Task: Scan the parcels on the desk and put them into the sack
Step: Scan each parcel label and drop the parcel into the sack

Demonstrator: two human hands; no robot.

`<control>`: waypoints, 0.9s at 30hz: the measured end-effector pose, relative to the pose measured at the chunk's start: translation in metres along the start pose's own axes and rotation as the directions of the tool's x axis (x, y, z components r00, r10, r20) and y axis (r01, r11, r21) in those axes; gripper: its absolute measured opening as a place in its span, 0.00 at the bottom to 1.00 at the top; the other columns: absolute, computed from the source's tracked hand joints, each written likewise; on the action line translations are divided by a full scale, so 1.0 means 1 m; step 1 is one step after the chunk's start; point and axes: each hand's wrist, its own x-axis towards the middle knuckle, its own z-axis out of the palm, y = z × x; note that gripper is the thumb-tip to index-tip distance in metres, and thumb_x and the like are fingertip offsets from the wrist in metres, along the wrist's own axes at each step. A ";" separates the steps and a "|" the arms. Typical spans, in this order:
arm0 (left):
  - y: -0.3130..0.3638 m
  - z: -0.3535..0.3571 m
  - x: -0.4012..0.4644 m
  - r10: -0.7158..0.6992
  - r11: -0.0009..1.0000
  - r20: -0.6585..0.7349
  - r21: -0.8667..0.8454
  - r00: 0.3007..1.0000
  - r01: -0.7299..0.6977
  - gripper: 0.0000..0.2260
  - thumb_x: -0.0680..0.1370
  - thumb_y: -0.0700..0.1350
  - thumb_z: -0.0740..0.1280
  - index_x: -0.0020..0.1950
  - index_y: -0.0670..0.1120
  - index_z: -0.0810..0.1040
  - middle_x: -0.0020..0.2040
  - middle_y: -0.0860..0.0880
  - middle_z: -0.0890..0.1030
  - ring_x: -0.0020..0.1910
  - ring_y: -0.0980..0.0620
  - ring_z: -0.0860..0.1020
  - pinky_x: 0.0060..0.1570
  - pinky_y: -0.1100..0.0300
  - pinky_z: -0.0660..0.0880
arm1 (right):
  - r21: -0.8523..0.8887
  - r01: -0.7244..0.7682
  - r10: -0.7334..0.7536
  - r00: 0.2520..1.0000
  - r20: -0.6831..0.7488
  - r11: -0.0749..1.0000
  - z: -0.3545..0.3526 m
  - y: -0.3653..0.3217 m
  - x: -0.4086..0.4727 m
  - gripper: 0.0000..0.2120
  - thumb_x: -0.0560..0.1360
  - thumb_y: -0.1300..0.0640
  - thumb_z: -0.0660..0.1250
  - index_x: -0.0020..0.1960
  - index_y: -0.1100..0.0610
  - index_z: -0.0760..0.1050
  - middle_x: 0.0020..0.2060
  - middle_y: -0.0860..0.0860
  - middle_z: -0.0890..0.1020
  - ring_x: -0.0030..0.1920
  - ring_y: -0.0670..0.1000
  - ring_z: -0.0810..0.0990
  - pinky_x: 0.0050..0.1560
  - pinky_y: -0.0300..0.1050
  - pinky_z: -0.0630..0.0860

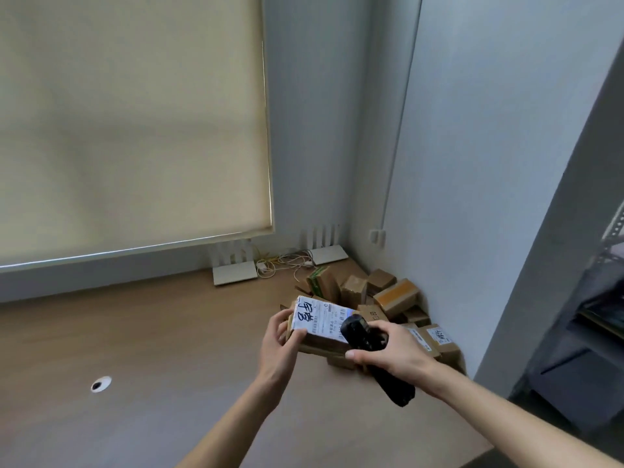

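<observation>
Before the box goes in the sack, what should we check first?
1. Left hand has a firm grip on the parcel: ok.
2. Right hand holds the scanner: ok.
3. Scanner head points at the label: ok.
4. Label faces up, unhidden: ok.
5. Scan has gone through: cannot tell.
6. Sack is open and near: cannot tell, it is out of view.

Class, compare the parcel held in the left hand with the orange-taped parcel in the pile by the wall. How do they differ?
The held parcel is lifted off the desk in the left hand; the orange-taped parcel rests in the pile. The held parcel's top carries a white label with handwriting; the orange-taped parcel's top shows orange tape. Both are brown cardboard boxes.
</observation>
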 end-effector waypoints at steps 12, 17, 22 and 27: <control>0.062 -0.033 0.006 0.227 0.948 -0.126 0.257 0.966 -0.189 0.13 0.72 0.63 0.67 0.56 0.71 0.77 0.53 0.54 0.85 0.53 0.56 0.82 0.45 0.61 0.77 | -0.256 0.172 -0.174 0.985 0.018 0.951 -0.028 -0.052 0.011 0.46 0.53 0.28 0.80 0.66 0.45 0.78 0.55 0.41 0.84 0.55 0.41 0.82 0.59 0.40 0.78; 0.092 -0.049 0.007 0.308 0.907 -0.172 0.350 0.936 -0.234 0.12 0.76 0.56 0.70 0.59 0.63 0.79 0.53 0.53 0.83 0.54 0.55 0.80 0.49 0.59 0.77 | -0.508 0.198 -0.229 0.973 0.002 0.838 -0.048 -0.082 0.016 0.42 0.60 0.30 0.78 0.70 0.42 0.73 0.61 0.44 0.82 0.61 0.50 0.80 0.58 0.49 0.78; 0.110 -0.063 0.006 0.353 0.881 -0.222 0.405 0.909 -0.244 0.17 0.72 0.58 0.68 0.61 0.61 0.80 0.53 0.52 0.83 0.52 0.56 0.80 0.47 0.59 0.75 | -0.645 0.209 -0.261 0.965 0.014 0.736 -0.051 -0.101 0.018 0.38 0.63 0.34 0.78 0.70 0.42 0.74 0.61 0.45 0.82 0.62 0.53 0.79 0.58 0.49 0.75; 0.118 -0.070 0.008 0.365 0.872 -0.239 0.426 0.900 -0.241 0.18 0.71 0.60 0.67 0.61 0.63 0.78 0.53 0.50 0.82 0.53 0.52 0.79 0.53 0.53 0.76 | -0.705 0.184 -0.265 0.964 -0.005 0.685 -0.048 -0.112 0.019 0.35 0.63 0.37 0.78 0.68 0.44 0.75 0.60 0.47 0.83 0.61 0.54 0.80 0.52 0.48 0.70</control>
